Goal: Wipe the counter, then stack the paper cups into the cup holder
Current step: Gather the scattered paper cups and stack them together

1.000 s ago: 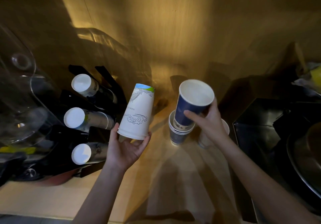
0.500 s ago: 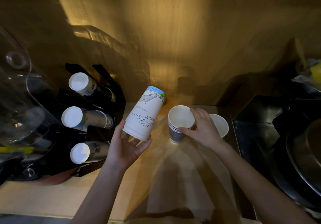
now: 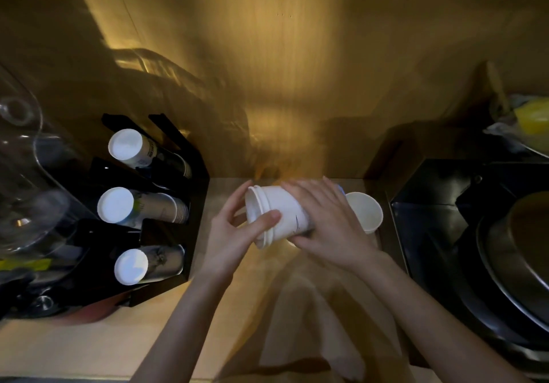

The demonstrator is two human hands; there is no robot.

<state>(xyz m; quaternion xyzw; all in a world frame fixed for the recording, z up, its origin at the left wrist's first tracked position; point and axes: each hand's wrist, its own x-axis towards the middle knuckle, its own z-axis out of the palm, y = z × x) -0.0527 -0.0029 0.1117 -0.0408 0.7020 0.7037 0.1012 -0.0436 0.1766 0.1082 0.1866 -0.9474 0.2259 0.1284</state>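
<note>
Both hands hold a white paper cup stack (image 3: 285, 210) tipped on its side above the wooden counter (image 3: 89, 344), rims pointing left. My left hand (image 3: 237, 234) grips it at the rims, thumb across the front. My right hand (image 3: 329, 219) wraps over the body from the right. A single white cup (image 3: 367, 215) stands upright on the counter just right of my right hand. The black cup holder (image 3: 166, 234) stands at the left with three sideways stacks of cups, their white bottoms (image 3: 116, 204) facing me.
A clear curved display cover (image 3: 26, 180) fills the far left. At the right sit a black tray (image 3: 430, 219) and a metal bowl (image 3: 523, 252). A wooden wall (image 3: 282, 70) backs the counter. A yellow item (image 3: 531, 115) lies at the far right.
My left hand brought the tall white cup stack down and to the right. My right hand left the blue cups and now grips that stack too. The blue cups are out of sight.
</note>
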